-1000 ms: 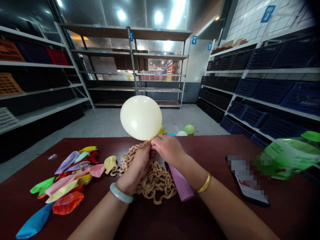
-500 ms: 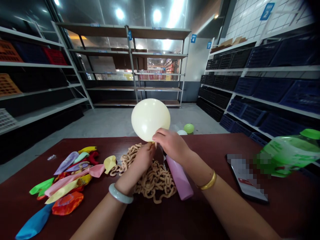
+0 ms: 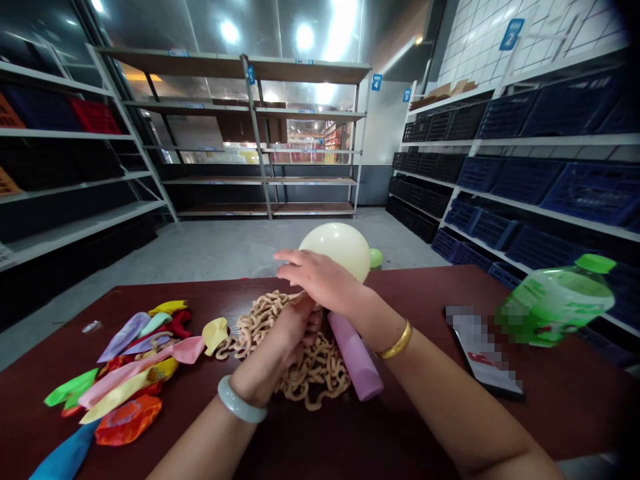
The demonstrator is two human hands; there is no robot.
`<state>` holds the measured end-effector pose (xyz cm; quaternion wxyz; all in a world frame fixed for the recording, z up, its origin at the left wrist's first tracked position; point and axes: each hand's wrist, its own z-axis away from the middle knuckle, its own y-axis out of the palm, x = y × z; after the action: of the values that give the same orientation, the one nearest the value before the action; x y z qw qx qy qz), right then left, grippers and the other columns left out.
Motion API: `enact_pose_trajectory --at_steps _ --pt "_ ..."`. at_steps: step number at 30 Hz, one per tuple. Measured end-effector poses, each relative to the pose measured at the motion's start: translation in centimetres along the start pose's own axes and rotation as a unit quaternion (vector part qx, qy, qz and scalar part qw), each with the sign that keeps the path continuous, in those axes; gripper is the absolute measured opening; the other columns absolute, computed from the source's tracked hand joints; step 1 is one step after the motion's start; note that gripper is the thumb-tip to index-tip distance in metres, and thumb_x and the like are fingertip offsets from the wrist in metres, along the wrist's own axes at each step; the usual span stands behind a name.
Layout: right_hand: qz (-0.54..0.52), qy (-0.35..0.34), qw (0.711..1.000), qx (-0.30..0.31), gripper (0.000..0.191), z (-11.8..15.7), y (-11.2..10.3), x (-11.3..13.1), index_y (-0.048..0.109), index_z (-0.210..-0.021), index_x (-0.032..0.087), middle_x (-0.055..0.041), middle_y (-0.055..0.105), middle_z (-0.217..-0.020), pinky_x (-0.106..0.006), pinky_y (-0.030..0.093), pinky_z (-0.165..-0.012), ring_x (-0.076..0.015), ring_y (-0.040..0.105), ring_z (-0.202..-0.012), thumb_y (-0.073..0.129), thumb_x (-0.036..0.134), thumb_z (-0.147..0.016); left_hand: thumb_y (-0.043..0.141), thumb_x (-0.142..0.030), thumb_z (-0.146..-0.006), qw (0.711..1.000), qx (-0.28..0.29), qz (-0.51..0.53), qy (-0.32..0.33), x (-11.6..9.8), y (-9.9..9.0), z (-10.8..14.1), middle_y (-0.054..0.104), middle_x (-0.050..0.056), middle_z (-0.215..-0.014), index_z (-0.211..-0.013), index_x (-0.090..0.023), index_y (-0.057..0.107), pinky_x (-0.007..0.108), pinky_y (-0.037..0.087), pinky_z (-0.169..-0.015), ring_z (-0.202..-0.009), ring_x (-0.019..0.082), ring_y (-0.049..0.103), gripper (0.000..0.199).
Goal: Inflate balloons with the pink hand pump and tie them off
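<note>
At the frame's centre, the inflated cream-white rubber balloon point(image 3: 346, 245) is behind the right hand point(image 3: 320, 277), its fingers loosely extended. The left hand point(image 3: 297, 327), curled closed, appears to pinch the balloon's hidden neck. Probably tying is in hand; the next move calls for steady pinching.

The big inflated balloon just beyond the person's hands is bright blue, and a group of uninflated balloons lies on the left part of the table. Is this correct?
Not quite: the colour is wrong. The head view shows that the big inflated balloon just beyond the hands is pale cream. The uninflated balloons do lie on the left part of the table.
</note>
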<state>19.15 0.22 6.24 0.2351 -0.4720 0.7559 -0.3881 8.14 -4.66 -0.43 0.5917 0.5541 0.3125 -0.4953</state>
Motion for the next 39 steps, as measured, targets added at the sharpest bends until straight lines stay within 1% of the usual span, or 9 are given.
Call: enact_pose_trajectory --at_steps 5,9,11,13,17,21,27,34,39 --pt "-0.062 0.06 0.987 -0.133 0.024 0.3 -1.7 1.0 0.07 -0.085 0.016 -0.0082 0.071 -0.096 -0.03 0.05 -0.083 -0.017 0.065 -0.091 0.053 0.026 -0.099 0.067 -0.04 -0.077 0.997 -0.013 0.068 0.015 -1.8 -1.7 -0.4 0.028 -0.009 -0.055 -0.067 -0.021 0.034 0.016 0.013 -0.04 -0.043 0.004 0.02 0.039" --pt "-0.154 0.282 0.946 -0.037 0.044 2.7 0.0 0.9 0.061 -0.056 0.018 -0.0019 0.059 -0.053 -0.03 0.045 -0.065 -0.0145 0.057 -0.057 0.049 0.028 -0.097 0.064 -0.032 -0.079 0.995 -0.001 0.092 0.032 -3.1 -2.4 -0.5 0.024 -0.01 -0.055 -0.066 -0.021 0.033 0.015 0.012 -0.038 -0.042 0.003 0.018 0.035" --pt "-0.323 0.34 0.883 0.0 0.03 3.3 2.0 0.1 0.065 -0.063 0.018 -0.0004 0.061 -0.056 -0.028 0.047 -0.066 -0.0153 0.06 -0.063 0.056 0.023 -0.091 0.063 -0.028 -0.08 0.993 0.011 0.116 0.018 -3.7 -2.0 -0.3 0.023 -0.009 -0.056 -0.067 -0.02 0.035 0.015 0.012 -0.038 -0.041 0.003 0.018 0.032" --pt "-0.558 0.346 0.754 -0.019 0.011 3.2 3.8 -0.5 0.071 -0.085 0.019 -0.001 0.069 -0.076 -0.028 0.051 -0.075 -0.0168 0.064 -0.081 0.061 0.022 -0.086 0.061 -0.026 -0.082 0.987 0.031 0.16 -0.007 -4.3 -1.2 -0.1 0.024 -0.009 -0.056 -0.068 -0.019 0.037 0.015 0.014 -0.037 -0.041 0.003 0.02 0.029" --pt "-0.674 0.325 0.663 0.005 0.026 2.3 5.2 -1.1 0.069 -0.106 0.022 -0.0014 0.07 -0.083 -0.031 0.055 -0.07 -0.0176 0.065 -0.078 0.053 0.031 -0.087 0.055 -0.019 -0.087 0.957 0.114 0.253 -0.08 -5.7 0.6 0.5 0.026 -0.008 -0.058 -0.069 -0.017 0.041 0.014 0.016 -0.036 -0.041 0.003 0.026 0.023" --pt "-0.803 0.281 0.525 0.016 0.02 2.4 4.8 -1.2 0.07 -0.097 0.025 0.0026 0.063 -0.07 -0.032 0.055 -0.063 -0.0161 0.059 -0.063 0.068 0.025 -0.077 0.05 -0.012 -0.088 0.924 0.165 0.311 -0.148 -6.8 1.4 0.7 0.03 -0.006 -0.058 -0.07 -0.016 0.04 0.013 0.019 -0.035 -0.041 0.003 0.033 0.021" --pt "-0.749 0.336 0.563 -0.097 0.02 3.6 5.3 -1.7 0.072 -0.088 0.022 -0.001 0.068 -0.079 -0.034 0.056 -0.069 -0.0191 0.063 -0.072 0.078 0.029 -0.07 0.047 -0.008 -0.089 0.902 0.173 0.345 -0.194 -6.8 0.8 0.4 0.032 -0.006 -0.061 -0.076 -0.016 0.042 0.012 0.022 -0.036 -0.043 0.003 0.034 0.016" --pt "-0.616 0.418 0.65 -0.152 0.029 4.4 3.9 -2.4 0.066 -0.073 0.016 0.0017 0.059 -0.063 -0.02 0.036 -0.046 -0.0084 0.05 -0.054 0.077 0.042 -0.069 0.056 -0.009 -0.084 0.97 0.059 0.223 -0.079 -5.3 -0.1 -0.7 0.028 -0.007 -0.062 -0.074 -0.016 0.043 0.014 0.017 -0.037 -0.044 0.002 0.029 0.017" --pt "-0.531 0.433 0.705 -0.183 0.025 4.1 3.3 -2.3 0.062 -0.071 0.017 0.003 0.056 -0.061 -0.021 0.036 -0.045 -0.0097 0.049 -0.054 0.072 0.039 -0.071 0.069 -0.021 -0.078 0.989 0.046 0.143 -0.015 -3.7 -0.6 -1.4 0.03 -0.008 -0.06 -0.073 -0.017 0.043 0.014 0.017 -0.039 -0.044 0.002 0.025 0.027"
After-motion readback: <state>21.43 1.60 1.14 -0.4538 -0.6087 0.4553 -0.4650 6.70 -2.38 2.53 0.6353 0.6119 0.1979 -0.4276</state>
